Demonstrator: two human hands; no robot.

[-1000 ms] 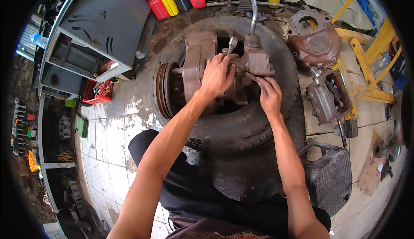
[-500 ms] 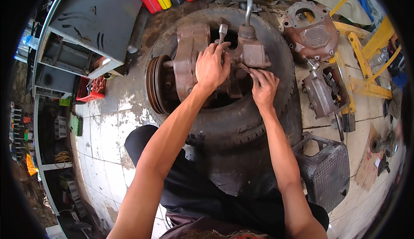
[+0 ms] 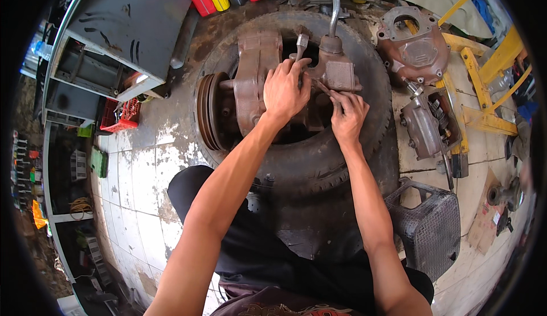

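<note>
A brown, grimy gearbox housing (image 3: 259,59) lies across a big black tyre (image 3: 296,168). Over its middle, my left hand (image 3: 286,92) is closed round a slim handle; the tool looks like a paintbrush (image 3: 302,41), its metal band and dark tip pointing away from me. To the right, my right hand (image 3: 347,112) pinches a thin, flat brownish tool (image 3: 322,86), whose far end meets the housing beside a square block (image 3: 340,75). The palm hides the rest of this tool. A bright gear lever (image 3: 335,8) rises from the block. Left of the housing sits a grooved pulley (image 3: 209,111).
A bell-shaped housing (image 3: 415,48) and an opened gear case (image 3: 428,123) lie on the right, by a yellow frame (image 3: 476,71). A black plastic stool (image 3: 428,225) stands nearer. On the left are a grey cabinet (image 3: 122,17) and a red crate (image 3: 121,116).
The view has shifted slightly, so most things sit a little to the right. Both hands keep their grips and stay nearly in place over the housing.
</note>
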